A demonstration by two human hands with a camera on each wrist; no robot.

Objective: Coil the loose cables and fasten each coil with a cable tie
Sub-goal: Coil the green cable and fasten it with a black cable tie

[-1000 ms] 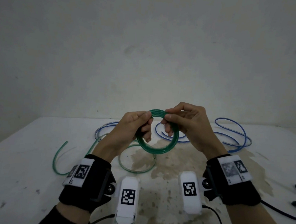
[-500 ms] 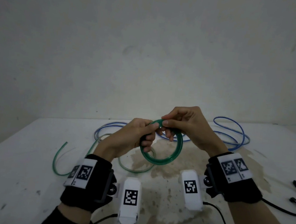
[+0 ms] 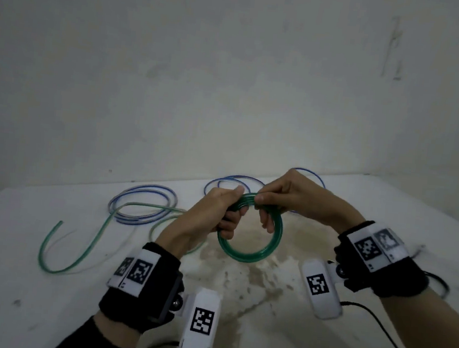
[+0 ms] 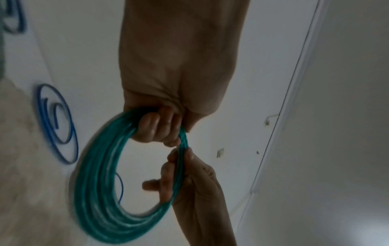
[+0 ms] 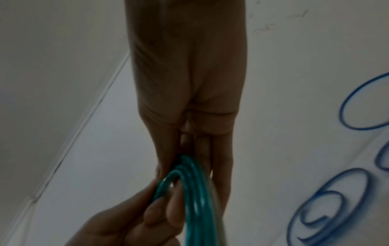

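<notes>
A green cable coil point(image 3: 248, 253) of several turns hangs upright above the white table point(image 3: 16, 279), held by both hands at its top. My left hand point(image 3: 219, 209) grips the upper left of the coil point(image 4: 101, 208) with curled fingers. My right hand point(image 3: 284, 198) pinches the top of the coil point(image 5: 195, 199) between thumb and fingers. The green cable's loose tail point(image 3: 75, 248) trails over the table to the left. A blue cable point(image 3: 141, 202) lies in loose loops behind the hands, partly hidden by them. No cable tie is visible.
A white wall stands close behind the table. A brownish stain point(image 3: 255, 277) marks the table below the coil. Thin black cords point(image 3: 392, 338) run from the wrist cameras at the lower right. The table's left edge is near the green tail.
The view has swung, so the hands now sit further right. The coil has gained cable, and the green tail on the table has been drawn in and lies differently.
</notes>
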